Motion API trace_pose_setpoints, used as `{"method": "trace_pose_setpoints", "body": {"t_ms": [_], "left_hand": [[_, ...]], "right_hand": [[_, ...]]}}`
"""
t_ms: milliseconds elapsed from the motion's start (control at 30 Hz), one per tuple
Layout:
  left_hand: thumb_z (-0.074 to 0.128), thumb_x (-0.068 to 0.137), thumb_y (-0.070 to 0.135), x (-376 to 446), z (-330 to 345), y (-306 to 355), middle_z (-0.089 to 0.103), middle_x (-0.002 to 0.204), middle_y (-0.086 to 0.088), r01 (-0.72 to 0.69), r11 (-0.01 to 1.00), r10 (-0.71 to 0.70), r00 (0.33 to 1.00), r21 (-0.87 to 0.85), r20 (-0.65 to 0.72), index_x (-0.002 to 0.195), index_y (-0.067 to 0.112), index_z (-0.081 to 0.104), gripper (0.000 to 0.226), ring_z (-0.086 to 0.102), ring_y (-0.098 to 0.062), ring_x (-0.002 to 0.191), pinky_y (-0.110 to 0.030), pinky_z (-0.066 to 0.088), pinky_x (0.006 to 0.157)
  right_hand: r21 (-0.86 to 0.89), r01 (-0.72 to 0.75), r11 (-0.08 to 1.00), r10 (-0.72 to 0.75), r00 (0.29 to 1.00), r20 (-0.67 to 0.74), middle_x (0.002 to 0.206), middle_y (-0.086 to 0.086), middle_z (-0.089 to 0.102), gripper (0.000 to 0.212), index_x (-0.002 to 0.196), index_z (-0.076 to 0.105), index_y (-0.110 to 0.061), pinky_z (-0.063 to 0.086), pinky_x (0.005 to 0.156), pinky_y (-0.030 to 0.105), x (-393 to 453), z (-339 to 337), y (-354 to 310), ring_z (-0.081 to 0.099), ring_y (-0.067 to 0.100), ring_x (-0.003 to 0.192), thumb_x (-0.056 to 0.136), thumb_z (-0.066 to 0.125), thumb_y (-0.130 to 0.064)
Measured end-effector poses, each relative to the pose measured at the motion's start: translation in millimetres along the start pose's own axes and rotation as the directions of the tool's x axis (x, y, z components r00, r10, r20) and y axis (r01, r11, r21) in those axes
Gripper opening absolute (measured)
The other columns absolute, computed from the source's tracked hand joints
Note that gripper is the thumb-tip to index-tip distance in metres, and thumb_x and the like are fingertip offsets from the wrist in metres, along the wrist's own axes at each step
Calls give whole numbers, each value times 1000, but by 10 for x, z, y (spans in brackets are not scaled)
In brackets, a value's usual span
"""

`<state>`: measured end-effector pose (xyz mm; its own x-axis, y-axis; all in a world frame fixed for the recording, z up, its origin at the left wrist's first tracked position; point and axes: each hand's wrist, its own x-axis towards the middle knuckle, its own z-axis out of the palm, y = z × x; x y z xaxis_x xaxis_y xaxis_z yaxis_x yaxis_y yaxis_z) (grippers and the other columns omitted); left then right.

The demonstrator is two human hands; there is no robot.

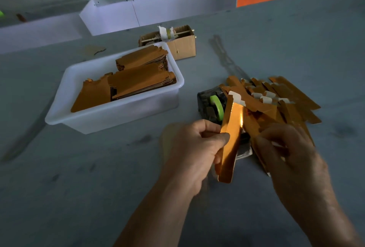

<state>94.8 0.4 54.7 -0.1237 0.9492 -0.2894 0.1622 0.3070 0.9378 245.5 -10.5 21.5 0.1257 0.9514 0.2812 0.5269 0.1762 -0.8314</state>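
Observation:
My left hand [195, 148] pinches a long shiny orange card strip [231, 144], held nearly upright over the table, with a white tab at its top end. My right hand [292, 154] is blurred, its fingers curled just right of the strip over the near edge of a pile of orange card strips [280, 100]. Whether it holds anything, I cannot tell. Behind the strip stands a dark tape dispenser [207, 102] carrying a green tape roll [217, 106].
A white plastic tub [110, 116] at the left holds stacks of flat orange card pieces [138, 77]. Behind it sits a small cardboard box [183, 47] with a tape roll on a stick. A white trough [158, 10] runs along the back of the grey table [79, 187].

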Motion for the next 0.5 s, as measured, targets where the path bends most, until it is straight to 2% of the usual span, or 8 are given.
{"method": "trace_pose_setpoints", "body": {"t_ms": [33,100,133,200,300,400,500], "left_hand": [[69,86,10,-8,-18,2,62,61,5,7,1000,-7,1000,-25,10,86,14,67,4,51,0,41,-12,40,43],[69,85,8,-51,-43,-5,65,66,2,21,997,-18,999,-75,41,86,12,68,5,57,-3,44,-13,43,44],[69,84,6,-77,-52,-13,67,68,0,32,994,-26,998,-107,56,86,11,68,5,61,-6,47,-15,47,47],[69,83,4,-121,-67,-28,73,77,-5,56,985,-43,995,-163,85,87,9,69,6,70,-13,61,-21,55,56],[70,82,1,-155,-78,-38,74,80,-8,90,974,-67,991,-210,115,85,6,69,6,74,-20,73,-26,59,66],[71,81,0,-167,-77,-51,74,74,-5,98,972,-76,991,-212,107,84,6,69,6,74,-19,71,-26,59,64],[71,81,0,-181,-81,-51,74,74,-7,96,969,-72,991,-229,112,83,5,69,5,74,-21,71,-26,59,64]], "right_hand": [[124,-53,991,47,998,52,81,-10,60,4,77,61,-25,44,56,11,-1,-49,-36,56,1,72,80,63,-26],[435,-219,873,120,963,242,70,0,62,8,72,63,-20,46,53,15,4,-117,-125,56,6,62,72,61,-28],[502,-279,819,118,937,330,68,1,62,9,72,65,-19,46,52,14,14,-136,-150,56,6,60,69,60,-25],[483,-307,820,79,897,435,67,0,65,10,73,69,-20,46,51,13,41,-146,-171,58,5,58,69,61,-18],[446,-239,863,3,883,469,68,1,66,16,77,72,-21,45,49,12,70,-112,-185,58,2,58,74,62,-9],[404,-156,901,-59,879,472,72,-2,67,18,81,72,-28,46,51,13,85,-78,-218,60,4,64,69,58,-26],[366,-107,925,-80,884,461,77,-3,68,27,91,70,-38,48,54,14,97,-59,-224,62,8,68,68,57,-33]]}}
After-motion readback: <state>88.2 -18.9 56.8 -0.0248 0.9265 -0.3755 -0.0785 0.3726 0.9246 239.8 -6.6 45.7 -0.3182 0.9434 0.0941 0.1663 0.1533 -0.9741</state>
